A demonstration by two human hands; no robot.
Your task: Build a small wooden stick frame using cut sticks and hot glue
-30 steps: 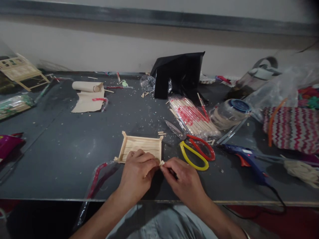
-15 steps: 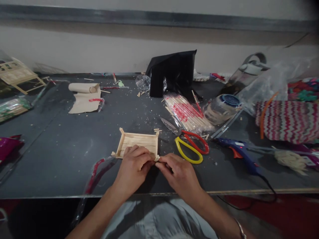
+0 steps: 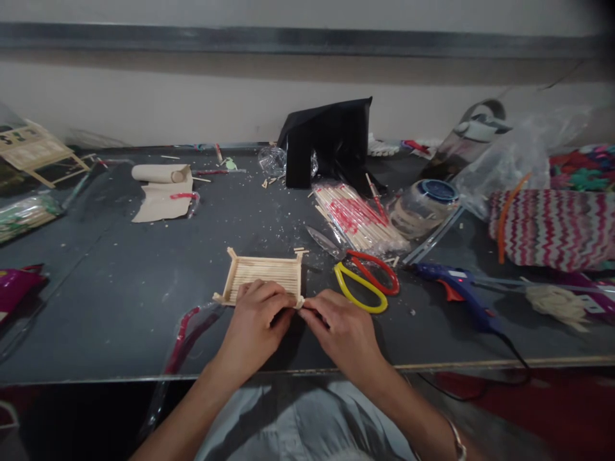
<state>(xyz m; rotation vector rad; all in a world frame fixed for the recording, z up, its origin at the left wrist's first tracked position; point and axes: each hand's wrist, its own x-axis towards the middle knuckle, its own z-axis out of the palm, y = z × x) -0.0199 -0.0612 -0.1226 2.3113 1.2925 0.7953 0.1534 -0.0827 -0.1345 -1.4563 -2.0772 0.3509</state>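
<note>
A small rectangular tray of pale wooden sticks [image 3: 264,272] lies near the table's front edge, with short posts at its corners. My left hand [image 3: 259,320] grips its near side, fingers over the rim close to the near right corner. At that corner my right hand [image 3: 339,323] has thumb and forefinger pinched together on the small wooden end piece [image 3: 300,302]. The fingertips hide part of the corner. Scissors with red and yellow handles [image 3: 368,282] lie open just beyond my right hand.
A blue glue gun [image 3: 456,288] with its cable lies at the right. Behind the scissors are a bag of sticks [image 3: 355,218], a blue-lidded jar [image 3: 425,205] and a black stand [image 3: 331,141]. Rolled paper [image 3: 166,192] lies back left; a plastic-wrapped red strip [image 3: 180,339] overhangs the front edge.
The view has shifted slightly, so most things on the table appear a little further left. Both hands keep their places at the tray's near right corner.
</note>
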